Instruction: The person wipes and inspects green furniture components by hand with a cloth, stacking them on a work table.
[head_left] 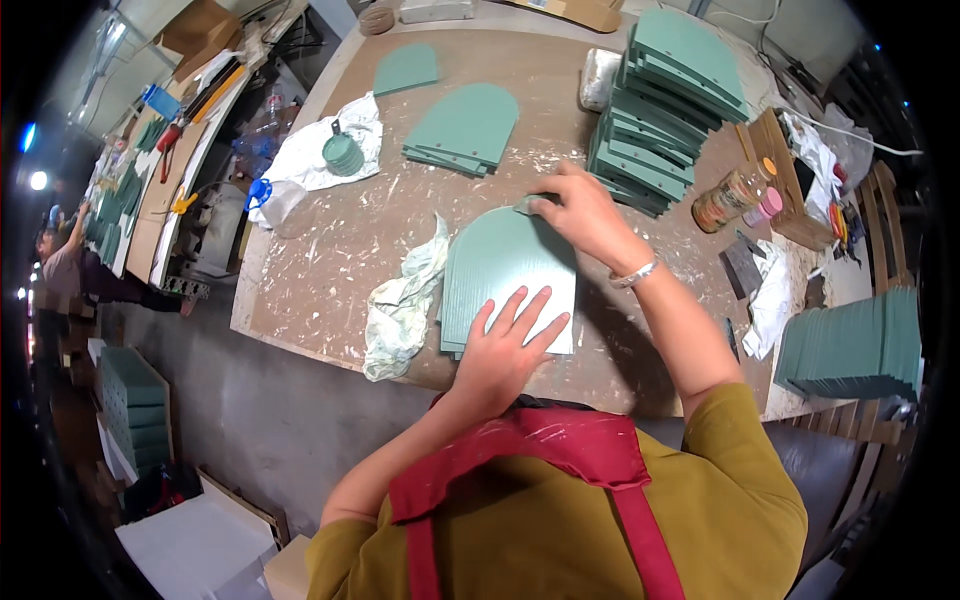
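panel (500, 255): glossy, fine-grained | rag (405, 310): crumpled cloth | tabletop (320, 275): matt, scuffed

green round-topped panels (488, 262) lie stacked flat on the table (318, 290).

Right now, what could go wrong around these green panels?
The tall green stack is uneven, so a knock might make it slide. The crumpled cloth close beside the front pile could snag under it. If the right hand pushes hard, the top panel might shift under the left hand.

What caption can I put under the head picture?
Left hand spread on a rounded green board, right hand at its curved edge.
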